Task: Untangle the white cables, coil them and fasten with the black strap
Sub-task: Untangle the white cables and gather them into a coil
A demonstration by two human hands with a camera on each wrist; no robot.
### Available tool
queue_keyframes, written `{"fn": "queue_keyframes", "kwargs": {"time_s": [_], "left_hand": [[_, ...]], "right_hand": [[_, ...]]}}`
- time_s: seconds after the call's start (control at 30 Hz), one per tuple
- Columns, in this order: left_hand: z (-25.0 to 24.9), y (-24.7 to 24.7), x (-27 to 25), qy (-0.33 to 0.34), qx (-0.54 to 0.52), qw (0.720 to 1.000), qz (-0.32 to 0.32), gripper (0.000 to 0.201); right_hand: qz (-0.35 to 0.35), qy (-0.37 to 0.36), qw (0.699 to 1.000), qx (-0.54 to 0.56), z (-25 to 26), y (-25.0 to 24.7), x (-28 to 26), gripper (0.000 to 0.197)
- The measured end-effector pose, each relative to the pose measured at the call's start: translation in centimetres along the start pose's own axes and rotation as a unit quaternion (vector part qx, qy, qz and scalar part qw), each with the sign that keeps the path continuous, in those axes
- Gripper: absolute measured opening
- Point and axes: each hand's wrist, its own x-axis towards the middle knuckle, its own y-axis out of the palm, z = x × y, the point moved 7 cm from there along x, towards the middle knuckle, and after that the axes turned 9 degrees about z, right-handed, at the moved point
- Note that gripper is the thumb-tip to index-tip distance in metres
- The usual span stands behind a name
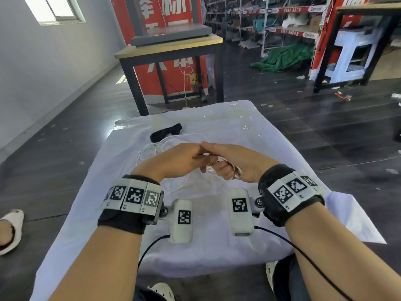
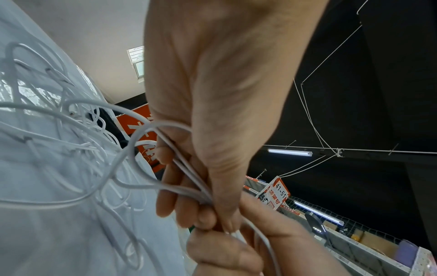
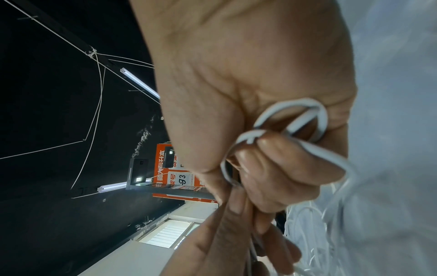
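Standing beside the person, I saw both hands raised together just above the white-covered tabletop (image 1: 293, 161). The right hand (image 1: 236, 164) had its fingers curled round a small bundle of white cables (image 1: 165, 146), and the left hand (image 1: 178, 161) pinched several strands where the two hands met. I judged the step to be the coiling, with some untangling still mixed in, since only a few loops were gathered and most of the cable lay loose.

The next move, as I read it, called for the left hand to draw slack out of the pile and lay another loop into the right hand's grip without dragging a knot tight.

From the head view the hands hid the bundle almost entirely. The right wrist view showed what it could not: small tight loops wrapped over the curled fingers (image 3: 279, 168). The left wrist view showed parallel strands running under the left thumb and a wide spread of crossing loops on the cloth.

Beyond the hands the loose tangle trailed off to the far left, and just past it lay the black strap (image 1: 166, 132), untouched, resting on the cloth.
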Motion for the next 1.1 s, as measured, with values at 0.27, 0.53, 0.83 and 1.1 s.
{"fn": "queue_keyframes", "kwargs": {"time_s": [0.27,0.53,0.83,1.1], "left_hand": [[1.3,-1.2,-0.3,-0.028,0.025,0.998,-0.051,0.033],[1.8,-3.6,-2.6,-0.019,-0.188,0.974,-0.124,0.036],[1.8,-4.9,-3.2,0.005,-0.261,0.946,-0.194,0.035],[1.2,-1.3,-0.7,-0.044,-0.018,0.998,-0.031,0.037]], "right_hand": [[-0.109,-0.033,0.992,-0.054,0.3,-1.3,0.1,0.036],[-0.231,-0.03,0.966,-0.112,0.1,-4.1,-0.9,0.022],[-0.312,-0.121,0.935,-0.12,2.0,-4.5,-1.7,0.025],[-0.231,-0.225,0.924,-0.207,3.9,-2.6,-1.4,0.037]]}}
